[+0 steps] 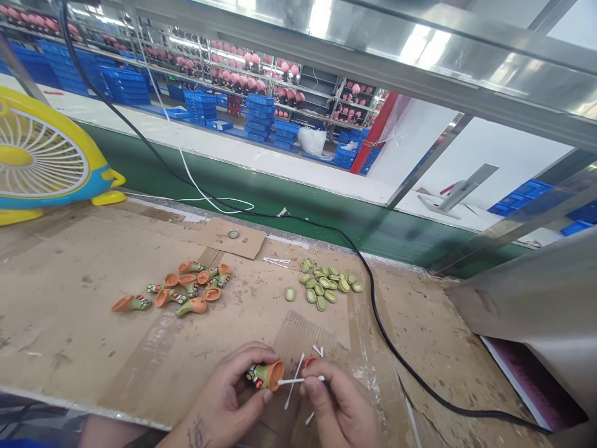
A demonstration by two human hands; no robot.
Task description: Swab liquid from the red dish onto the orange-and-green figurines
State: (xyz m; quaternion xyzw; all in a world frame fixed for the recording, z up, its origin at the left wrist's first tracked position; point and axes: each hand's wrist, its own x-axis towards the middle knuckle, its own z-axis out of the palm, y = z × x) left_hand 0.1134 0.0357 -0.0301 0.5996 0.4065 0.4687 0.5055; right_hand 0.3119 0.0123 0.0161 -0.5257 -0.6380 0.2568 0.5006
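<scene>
My left hand [228, 389] grips a small orange-topped toy piece [265, 375] with a green body, its orange open end turned to the right. My right hand [338, 404] pinches a white cotton swab [298, 380] that lies level, its tip at the orange end of the piece. More white swabs [295, 389] stick out around the right hand's fingers, beside something red [310, 361]. Both hands are low over the cardboard-covered bench [69, 311].
A pile of several orange and green toy pieces [186, 287] lies mid-left on the bench. Several small green oval parts [326, 283] lie in the middle. A black cable [387, 336] crosses the bench to the right. A yellow fan [37, 158] stands at the far left. A metal housing [536, 311] is at the right.
</scene>
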